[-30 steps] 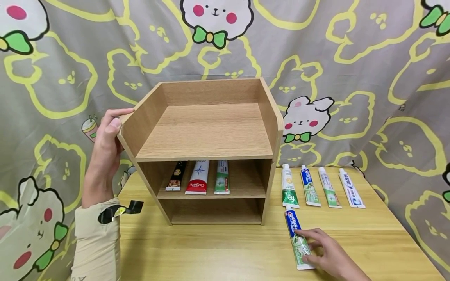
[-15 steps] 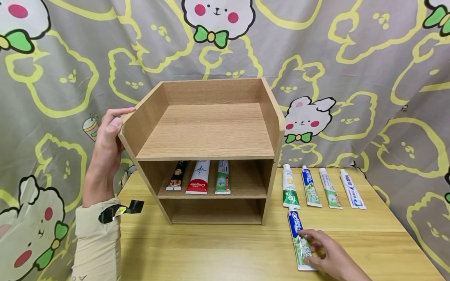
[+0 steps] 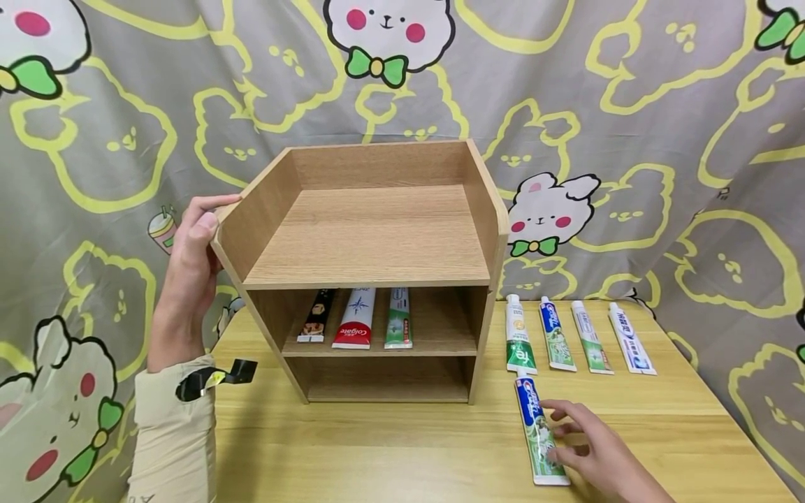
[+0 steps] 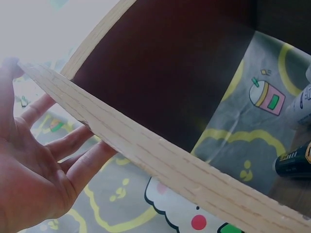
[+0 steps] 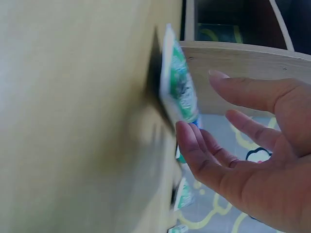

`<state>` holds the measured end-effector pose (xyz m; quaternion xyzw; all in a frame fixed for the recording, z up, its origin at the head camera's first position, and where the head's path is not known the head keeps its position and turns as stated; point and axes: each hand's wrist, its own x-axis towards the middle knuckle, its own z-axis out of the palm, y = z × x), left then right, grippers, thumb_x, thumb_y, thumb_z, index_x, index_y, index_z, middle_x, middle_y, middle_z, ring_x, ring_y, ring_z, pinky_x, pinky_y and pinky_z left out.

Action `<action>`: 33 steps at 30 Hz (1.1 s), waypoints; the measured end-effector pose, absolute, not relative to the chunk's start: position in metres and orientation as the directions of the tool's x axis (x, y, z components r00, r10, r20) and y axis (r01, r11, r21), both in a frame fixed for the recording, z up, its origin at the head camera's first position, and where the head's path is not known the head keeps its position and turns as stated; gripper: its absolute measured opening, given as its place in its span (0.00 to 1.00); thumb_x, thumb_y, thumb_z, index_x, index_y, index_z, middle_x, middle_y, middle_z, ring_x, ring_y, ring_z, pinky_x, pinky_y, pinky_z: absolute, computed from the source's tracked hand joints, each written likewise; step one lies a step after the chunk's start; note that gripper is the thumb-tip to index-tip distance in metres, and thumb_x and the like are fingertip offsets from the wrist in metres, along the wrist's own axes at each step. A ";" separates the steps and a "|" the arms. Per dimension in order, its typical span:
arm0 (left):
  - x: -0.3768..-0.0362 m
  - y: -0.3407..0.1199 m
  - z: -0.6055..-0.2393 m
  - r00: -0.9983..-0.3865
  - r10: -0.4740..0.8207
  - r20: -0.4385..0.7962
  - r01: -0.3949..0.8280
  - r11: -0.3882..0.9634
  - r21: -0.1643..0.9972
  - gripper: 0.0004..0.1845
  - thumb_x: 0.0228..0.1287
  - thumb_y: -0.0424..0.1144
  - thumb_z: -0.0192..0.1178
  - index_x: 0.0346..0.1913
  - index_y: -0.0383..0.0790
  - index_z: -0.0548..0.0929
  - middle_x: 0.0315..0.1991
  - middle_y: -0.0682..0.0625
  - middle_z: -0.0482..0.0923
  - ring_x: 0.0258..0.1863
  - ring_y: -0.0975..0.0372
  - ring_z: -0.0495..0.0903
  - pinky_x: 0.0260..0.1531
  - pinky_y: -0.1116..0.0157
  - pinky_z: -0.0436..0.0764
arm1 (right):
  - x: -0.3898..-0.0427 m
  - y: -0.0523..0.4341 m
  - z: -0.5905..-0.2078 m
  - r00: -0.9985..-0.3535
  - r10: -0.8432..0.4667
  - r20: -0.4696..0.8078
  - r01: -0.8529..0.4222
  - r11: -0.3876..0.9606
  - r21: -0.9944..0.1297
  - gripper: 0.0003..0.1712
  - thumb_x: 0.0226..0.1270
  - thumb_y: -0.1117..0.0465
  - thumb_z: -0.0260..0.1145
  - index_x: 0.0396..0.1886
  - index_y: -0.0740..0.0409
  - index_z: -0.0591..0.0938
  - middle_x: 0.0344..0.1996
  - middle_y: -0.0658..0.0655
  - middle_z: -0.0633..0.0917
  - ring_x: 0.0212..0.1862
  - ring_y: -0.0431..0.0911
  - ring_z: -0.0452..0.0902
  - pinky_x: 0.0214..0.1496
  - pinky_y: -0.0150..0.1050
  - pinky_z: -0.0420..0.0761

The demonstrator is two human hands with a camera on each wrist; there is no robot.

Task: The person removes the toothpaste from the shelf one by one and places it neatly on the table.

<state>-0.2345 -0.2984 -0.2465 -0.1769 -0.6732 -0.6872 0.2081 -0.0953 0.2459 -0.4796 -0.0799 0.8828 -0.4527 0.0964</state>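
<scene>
A three-level wooden shelf [image 3: 371,237] stands on the table. My left hand [image 3: 206,218] pinches the top front corner of its left side panel [image 4: 146,145], thumb in front and fingers [image 4: 73,145] behind. Three toothpaste tubes lie on the middle level: a dark one [image 3: 316,314], a red and white one [image 3: 356,318] and a green one [image 3: 398,318]. My right hand [image 3: 562,436] rests on the table with relaxed fingers against the right edge of a blue and green toothpaste tube [image 3: 536,426]. In the right wrist view the fingers [image 5: 204,150] are straight, just beside the tube [image 5: 177,85].
Several more toothpaste tubes [image 3: 519,342] lie side by side to the right of the shelf. The wooden table [image 3: 390,454] ends near the bottom right. A cartoon-print curtain [image 3: 660,105] hangs close behind. The shelf's bottom level [image 3: 383,384] holds nothing.
My right hand has slid a little to the right, from lying over the tube to touching its right edge. The left hand and the shelf have not moved.
</scene>
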 end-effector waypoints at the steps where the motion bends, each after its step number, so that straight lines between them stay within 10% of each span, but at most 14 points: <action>1: -0.234 -0.299 -0.247 -0.851 -0.048 0.523 0.524 -0.008 0.851 0.23 0.69 0.47 0.50 0.62 0.43 0.79 0.56 0.40 0.70 0.44 0.49 0.72 0.33 0.61 0.76 | -0.095 0.245 -0.478 -0.970 -0.231 -0.080 -0.068 0.568 -0.820 0.39 0.61 0.63 0.77 0.71 0.57 0.72 0.55 0.62 0.79 0.51 0.54 0.82 0.44 0.36 0.84; 33: -0.235 -0.298 -0.248 -0.841 -0.047 0.539 0.540 -0.020 0.841 0.23 0.69 0.46 0.51 0.62 0.42 0.79 0.56 0.39 0.70 0.44 0.49 0.72 0.32 0.61 0.75 | -0.092 0.171 -0.407 -0.832 -0.281 0.478 -0.548 0.544 -0.635 0.29 0.66 0.67 0.73 0.65 0.41 0.80 0.60 0.43 0.80 0.59 0.39 0.77 0.56 0.30 0.80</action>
